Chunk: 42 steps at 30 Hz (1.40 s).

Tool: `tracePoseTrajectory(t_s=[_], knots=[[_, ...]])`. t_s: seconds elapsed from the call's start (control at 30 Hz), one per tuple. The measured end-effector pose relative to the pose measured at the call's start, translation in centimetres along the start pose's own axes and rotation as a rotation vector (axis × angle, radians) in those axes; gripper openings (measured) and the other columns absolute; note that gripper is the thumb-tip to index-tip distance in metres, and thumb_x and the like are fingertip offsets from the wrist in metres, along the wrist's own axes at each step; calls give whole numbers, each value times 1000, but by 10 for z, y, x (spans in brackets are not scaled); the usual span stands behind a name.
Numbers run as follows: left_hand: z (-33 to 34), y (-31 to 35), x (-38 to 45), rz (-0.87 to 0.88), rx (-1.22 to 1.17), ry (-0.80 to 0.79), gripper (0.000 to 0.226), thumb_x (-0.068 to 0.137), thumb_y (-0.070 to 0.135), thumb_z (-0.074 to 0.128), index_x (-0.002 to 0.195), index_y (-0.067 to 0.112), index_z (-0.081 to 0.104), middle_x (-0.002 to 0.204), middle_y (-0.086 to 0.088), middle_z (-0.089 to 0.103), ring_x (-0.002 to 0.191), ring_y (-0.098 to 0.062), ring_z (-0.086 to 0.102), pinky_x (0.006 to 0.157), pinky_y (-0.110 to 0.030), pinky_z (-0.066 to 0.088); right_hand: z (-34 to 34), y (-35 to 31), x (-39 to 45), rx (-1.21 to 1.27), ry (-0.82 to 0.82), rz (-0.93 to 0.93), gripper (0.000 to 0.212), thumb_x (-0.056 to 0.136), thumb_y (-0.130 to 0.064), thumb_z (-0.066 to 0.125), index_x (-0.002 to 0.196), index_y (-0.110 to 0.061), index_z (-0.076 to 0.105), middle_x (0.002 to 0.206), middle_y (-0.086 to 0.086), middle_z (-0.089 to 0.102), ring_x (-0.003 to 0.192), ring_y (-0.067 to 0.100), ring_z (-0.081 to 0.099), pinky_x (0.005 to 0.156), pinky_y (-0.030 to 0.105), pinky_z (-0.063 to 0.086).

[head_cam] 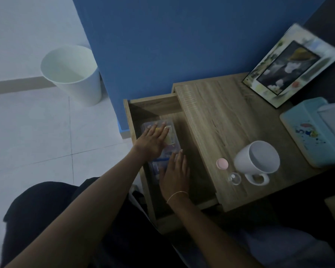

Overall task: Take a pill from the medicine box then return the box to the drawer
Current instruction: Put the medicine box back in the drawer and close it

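Observation:
A clear plastic medicine box with coloured packets inside lies flat in the open wooden drawer. My left hand rests palm down on the far half of its lid, fingers spread. My right hand lies flat on the near end of the box, fingers apart, a thin bracelet on the wrist. On the table top a small clear cap holds what looks like a white pill, beside a round pink lid.
A white mug stands on the wooden bedside table, with a light blue tissue box and a framed picture behind it. A white bin stands on the tiled floor by the blue wall.

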<state>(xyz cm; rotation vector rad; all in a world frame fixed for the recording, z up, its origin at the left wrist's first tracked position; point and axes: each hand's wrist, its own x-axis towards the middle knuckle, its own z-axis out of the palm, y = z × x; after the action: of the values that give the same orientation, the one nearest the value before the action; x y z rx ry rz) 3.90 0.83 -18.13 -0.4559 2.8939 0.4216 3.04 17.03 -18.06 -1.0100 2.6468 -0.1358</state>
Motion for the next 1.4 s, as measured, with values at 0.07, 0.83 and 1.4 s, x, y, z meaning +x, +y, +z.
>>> tracePoseTrajectory(t_s=[0.07,0.83,1.4], knots=[[-1,-1,0,-3,2,-5,66,99,41,31,151,15,0,162,-10,-5,148,-29,-8,119,-42,-3,-3,1,0,-3,-19,-12,67,100,-49,21,150,-7,7,160,18,7,149,32,7,121,47,14],[-17,-12,0,-714,-925,681,48,95,22,47,137,4,30,143,-13,43,130,-33,43,104,-43,39,-82,53,157,40,258,-196,52,95,-18,36,147,-15,32,158,6,28,148,24,17,121,46,12],[-19,11,28,-671,-1086,582,26,93,18,45,115,9,55,118,-10,60,98,-18,55,72,-20,41,-85,56,158,122,247,-204,57,90,-6,41,146,-9,31,158,9,27,148,25,14,122,45,5]])
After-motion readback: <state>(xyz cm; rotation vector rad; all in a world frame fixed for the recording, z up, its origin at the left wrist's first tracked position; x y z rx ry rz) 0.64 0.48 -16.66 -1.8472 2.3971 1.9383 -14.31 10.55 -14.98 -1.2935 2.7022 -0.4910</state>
